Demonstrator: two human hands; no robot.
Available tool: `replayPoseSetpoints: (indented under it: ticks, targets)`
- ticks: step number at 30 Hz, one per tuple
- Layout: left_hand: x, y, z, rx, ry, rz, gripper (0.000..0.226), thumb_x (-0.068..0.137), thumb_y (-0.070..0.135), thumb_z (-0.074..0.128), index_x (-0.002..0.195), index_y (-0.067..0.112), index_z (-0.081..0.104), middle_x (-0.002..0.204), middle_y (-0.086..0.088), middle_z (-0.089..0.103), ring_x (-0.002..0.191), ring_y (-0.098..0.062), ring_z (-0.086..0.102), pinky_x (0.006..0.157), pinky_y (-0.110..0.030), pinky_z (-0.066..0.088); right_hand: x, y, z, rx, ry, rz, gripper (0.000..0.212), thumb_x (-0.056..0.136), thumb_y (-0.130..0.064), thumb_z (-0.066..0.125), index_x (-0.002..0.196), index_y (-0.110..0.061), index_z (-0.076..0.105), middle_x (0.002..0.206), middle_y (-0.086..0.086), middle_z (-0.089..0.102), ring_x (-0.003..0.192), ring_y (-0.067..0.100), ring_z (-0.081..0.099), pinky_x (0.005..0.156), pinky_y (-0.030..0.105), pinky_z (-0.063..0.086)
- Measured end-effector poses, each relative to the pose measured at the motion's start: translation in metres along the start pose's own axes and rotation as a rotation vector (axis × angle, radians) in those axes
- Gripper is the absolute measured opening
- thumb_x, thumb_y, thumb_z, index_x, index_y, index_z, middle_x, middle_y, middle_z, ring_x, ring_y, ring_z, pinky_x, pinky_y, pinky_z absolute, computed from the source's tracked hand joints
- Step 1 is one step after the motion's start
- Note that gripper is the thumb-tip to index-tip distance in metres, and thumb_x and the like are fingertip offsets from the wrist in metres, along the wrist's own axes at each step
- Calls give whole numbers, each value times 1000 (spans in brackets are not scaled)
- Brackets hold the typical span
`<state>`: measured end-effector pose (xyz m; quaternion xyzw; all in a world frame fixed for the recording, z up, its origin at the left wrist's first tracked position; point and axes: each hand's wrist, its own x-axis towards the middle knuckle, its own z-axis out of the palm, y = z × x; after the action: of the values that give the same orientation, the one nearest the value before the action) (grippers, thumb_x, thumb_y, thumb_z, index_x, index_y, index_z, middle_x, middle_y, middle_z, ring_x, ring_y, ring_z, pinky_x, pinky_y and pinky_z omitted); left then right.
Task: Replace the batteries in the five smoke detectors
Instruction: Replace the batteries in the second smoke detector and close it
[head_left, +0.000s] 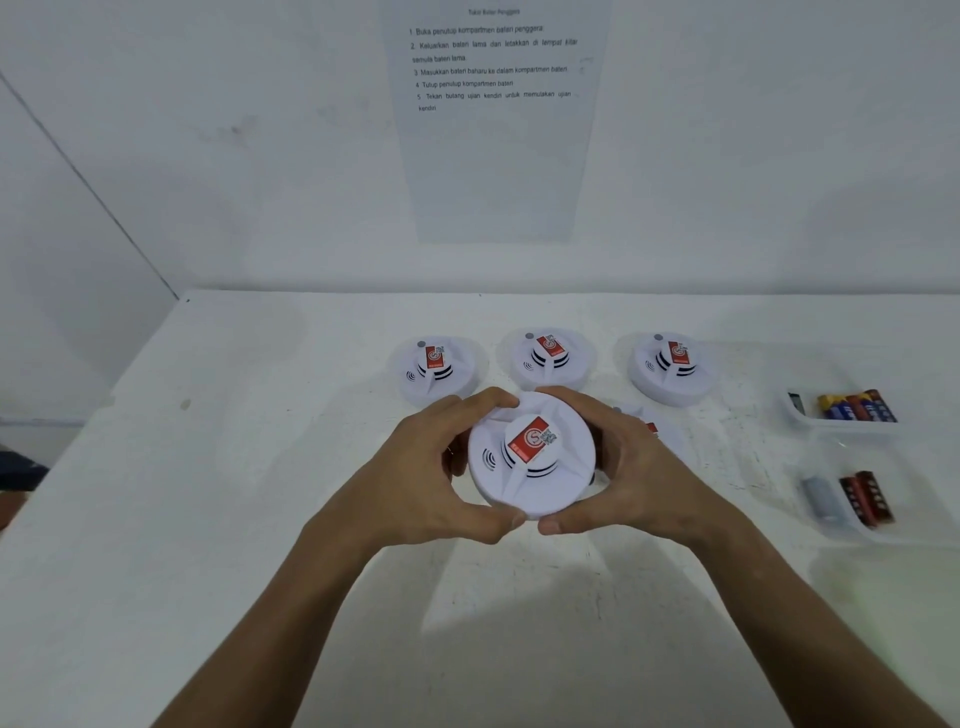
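Both hands curl around one smoke detector (531, 457), left hand (431, 467) and right hand (631, 467) gripping its rim. Three more detectors (548, 358) sit just behind it on the bench (249, 415).

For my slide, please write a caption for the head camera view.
Both hands, left and right, hold a smoke detector above the white table.

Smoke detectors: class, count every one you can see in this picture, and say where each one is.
5. Three stand in a row at the back: left detector, middle detector, right detector. The held detector is gripped by both hands. A fifth detector lies partly hidden behind the right hand.
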<state>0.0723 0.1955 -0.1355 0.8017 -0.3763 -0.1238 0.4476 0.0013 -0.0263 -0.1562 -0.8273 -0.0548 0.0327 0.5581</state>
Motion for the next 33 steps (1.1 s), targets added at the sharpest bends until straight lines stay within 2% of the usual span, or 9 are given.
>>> replayPoseSetpoints:
  ticks: [4, 8, 13, 16, 19, 26, 33]
  targets:
    - [2, 2, 0, -1, 17, -4, 78, 57, 48, 80, 127, 44, 46, 106, 13, 60, 83, -17, 55, 63, -21, 51, 2, -3, -5, 7, -17, -12, 101, 57, -28, 94, 145, -31, 44, 135, -7, 60, 126, 21, 56, 97, 53, 53]
    - [1, 3, 0, -7, 29, -6, 79, 56, 44, 82, 127, 43, 47, 104, 11, 60, 79, -15, 53, 62, -21, 51, 2, -2, -7, 9, -27, -16, 101, 58, -21, 95, 145, -29, 44, 135, -6, 61, 126, 21, 56, 97, 51, 54]
    - [-1, 5, 3, 12, 42, -14, 79, 56, 46, 82, 128, 39, 48, 101, 9, 60, 76, -15, 52, 62, -21, 48, 1, -3, -9, 4, -45, -18, 101, 57, -27, 94, 145, -30, 44, 135, -6, 61, 124, 21, 56, 96, 54, 53]
    - [-2, 6, 2, 19, 61, -20, 79, 56, 45, 81, 127, 39, 49, 101, 9, 60, 75, -16, 52, 62, -20, 48, 3, -5, -9, -1, -56, -20, 100, 58, -24, 95, 144, -30, 45, 135, -6, 61, 124, 23, 57, 94, 56, 53]
    - [-4, 7, 1, 21, 73, -24, 78, 55, 46, 81, 127, 39, 49, 102, 9, 60, 75, -16, 52, 62, -20, 48, 4, -6, -9, 1, -70, -24, 101, 58, -20, 95, 144, -30, 44, 135, -7, 61, 123, 22, 57, 94, 55, 53]
    - [-8, 9, 3, 28, 83, -34, 79, 56, 48, 79, 128, 40, 48, 106, 9, 59, 78, -16, 53, 63, -19, 49, 3, -5, -9, 14, -81, -22, 102, 57, -27, 94, 145, -29, 43, 135, -7, 61, 124, 20, 57, 96, 52, 54]
    - [-8, 6, 6, 77, 100, -32, 93, 60, 51, 78, 143, 34, 38, 110, 10, 57, 86, -19, 56, 67, -17, 48, 4, -4, -8, 18, -63, -34, 101, 58, -31, 93, 145, -33, 42, 137, -9, 59, 125, 23, 56, 94, 58, 53]
